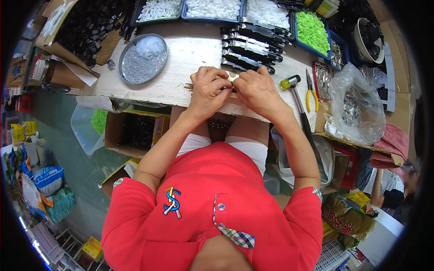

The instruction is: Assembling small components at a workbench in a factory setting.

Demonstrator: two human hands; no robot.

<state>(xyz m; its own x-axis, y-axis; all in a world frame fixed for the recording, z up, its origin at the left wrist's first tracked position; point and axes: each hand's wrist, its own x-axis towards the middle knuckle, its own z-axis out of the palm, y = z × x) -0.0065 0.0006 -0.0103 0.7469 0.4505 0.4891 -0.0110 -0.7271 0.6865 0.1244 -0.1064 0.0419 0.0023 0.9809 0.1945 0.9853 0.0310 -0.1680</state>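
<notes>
At the front edge of the white worktable, my left hand (pixel 209 91) and my right hand (pixel 258 93) meet with fingers closed and pinched together. Between the fingertips a small dark piece (pixel 233 86) shows, mostly hidden, so its kind cannot be made out. Just beyond the hands lie several long black plastic parts (pixel 251 46) stacked in rows. To the right of my right hand rests a hammer (pixel 290 82) with a yellow-ended head and a dark handle. Pliers with yellow handles (pixel 312 100) lie beyond it.
A round metal tray (pixel 165 56) of clear small pieces sits left. Bins of white pieces (pixel 212 9) and green pieces (pixel 312 34) line the back. A carton of black parts (pixel 58 49) stands far left; a plastic bag (pixel 357 106) lies right. Another person (pixel 386 185) is at far right.
</notes>
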